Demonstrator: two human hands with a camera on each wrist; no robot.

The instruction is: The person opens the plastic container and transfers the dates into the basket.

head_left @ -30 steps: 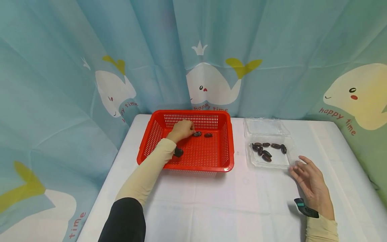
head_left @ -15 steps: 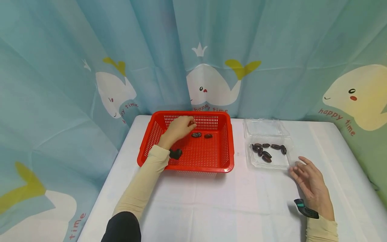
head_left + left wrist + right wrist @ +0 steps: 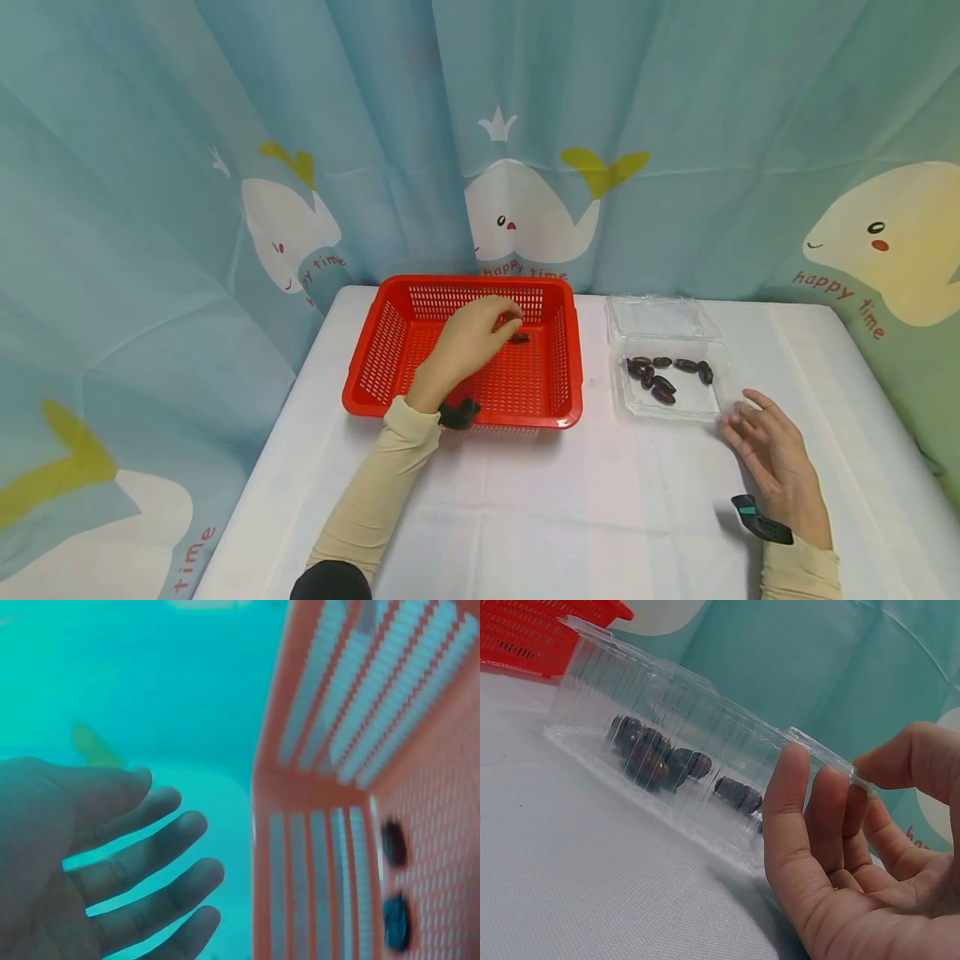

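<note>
In the head view, left of centre, we see the left hand (image 3: 467,340) over a red, rectangular, perforated plastic basket (image 3: 517,387) — fingers loose, gripping nothing. The left wrist view shows us two dark, oval, date-like fruits (image 3: 397,922) lying inside. At lower right, the right hand (image 3: 776,458) pinches the rim of a clear, rectangular plastic box (image 3: 693,398) — more such fruits inside.
</note>
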